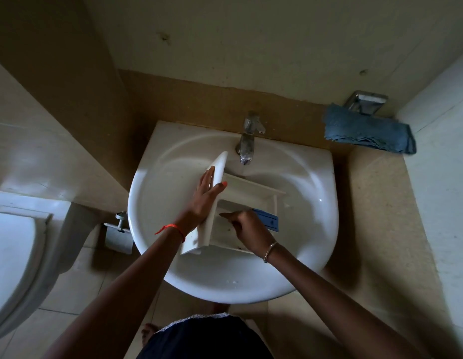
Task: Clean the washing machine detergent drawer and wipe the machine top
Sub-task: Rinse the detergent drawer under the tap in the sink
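Right hand [248, 229], 5 o'clock of basin centre: fingers curled over detergent drawer [251, 186], grip unclear; left hand [204, 198], 9 o'clock: thumb and fingers clasp drawer's front panel; drawer lies inside sink [152, 255], blue insert [268, 221] at 3 o'clock; tap [247, 141], 12 o'clock; blue cloth [367, 130], 2 o'clock.

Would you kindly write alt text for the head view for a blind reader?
In a white sink, the left hand holds a detergent drawer by its front panel; the right hand reaches into it. A blue cloth lies nearby.
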Demonstrator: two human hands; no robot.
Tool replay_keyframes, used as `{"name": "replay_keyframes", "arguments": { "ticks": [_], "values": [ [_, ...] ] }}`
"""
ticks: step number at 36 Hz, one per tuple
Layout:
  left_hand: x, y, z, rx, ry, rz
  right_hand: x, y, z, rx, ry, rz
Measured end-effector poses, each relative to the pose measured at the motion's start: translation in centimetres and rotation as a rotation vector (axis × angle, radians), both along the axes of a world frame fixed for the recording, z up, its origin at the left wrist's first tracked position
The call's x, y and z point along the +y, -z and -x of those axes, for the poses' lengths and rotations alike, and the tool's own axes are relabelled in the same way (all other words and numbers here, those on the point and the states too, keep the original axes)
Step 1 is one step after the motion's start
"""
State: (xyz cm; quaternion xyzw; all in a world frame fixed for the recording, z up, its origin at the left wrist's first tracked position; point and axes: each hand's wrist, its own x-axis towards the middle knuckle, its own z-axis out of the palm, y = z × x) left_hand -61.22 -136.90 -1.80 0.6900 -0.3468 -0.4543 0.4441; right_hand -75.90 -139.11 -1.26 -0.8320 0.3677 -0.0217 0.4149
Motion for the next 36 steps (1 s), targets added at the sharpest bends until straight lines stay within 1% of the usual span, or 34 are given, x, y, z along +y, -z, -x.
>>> {"name": "replay_keyframes", "arguments": {
  "ticks": [3, 6, 9, 12, 15, 18, 21, 24, 26, 28, 29, 30, 31, 33, 34, 36],
  "values": [
    [0.0, -0.1, 0.1, 0.017, -0.003, 0.003, -0.9, 0.8, 2.0, 0.134, -0.06, 0.113],
    [0.0, -0.2, 0.3, 0.026, -0.016, 0.004, -1.2, 0.6, 3.3, 0.214, -0.098, 0.14],
    [0.0, -0.3, 0.4, 0.043, -0.023, 0.004, -0.9, -0.4, 2.3, 0.308, -0.135, 0.196],
    [0.0, -0.2, 0.5, 0.045, -0.024, 0.006, -0.8, -0.8, -0.1, 0.364, -0.105, 0.078],
    [0.0, -0.2, 0.4, 0.042, -0.026, 0.0, -0.5, -1.1, -2.5, 0.337, -0.093, -0.075],
    [-0.1, -0.3, 0.3, 0.05, -0.039, 0.0, -0.6, -1.5, -3.1, 0.34, -0.12, -0.058],
    [0.0, -0.2, 0.3, 0.049, -0.031, 0.003, -1.1, -1.5, -1.7, 0.448, -0.269, 0.035],
    [0.0, -0.2, 0.2, 0.045, -0.027, 0.003, -2.5, -1.6, 0.2, 0.596, -0.44, 0.148],
    [0.0, -0.2, 0.1, 0.043, -0.024, 0.002, -3.7, -1.3, 1.1, 0.629, -0.484, 0.128],
    [0.1, -0.2, 0.2, 0.048, -0.034, 0.002, -4.8, -1.0, 1.7, 0.556, -0.45, 0.046],
    [0.0, -0.2, 0.2, 0.053, -0.042, 0.003, -5.3, -1.2, 1.7, 0.482, -0.391, -0.01],
    [0.0, -0.3, 0.3, 0.055, -0.048, 0.005, -5.8, -1.4, 1.6, 0.374, -0.286, -0.078],
    [0.0, -0.3, 0.3, 0.053, -0.051, 0.006, -6.3, -1.8, 1.4, 0.237, -0.133, -0.17],
    [0.0, -0.3, 0.3, 0.043, -0.049, 0.01, -7.7, -2.3, 0.8, -0.073, 0.217, -0.437],
    [0.0, -0.2, 0.3, 0.044, -0.047, 0.012, -8.3, -2.5, 0.4, -0.227, 0.371, -0.612],
    [-0.1, -0.2, 0.4, 0.054, -0.045, 0.01, -9.5, -2.5, -0.7, -0.481, 0.604, -0.963]
  ]
}}
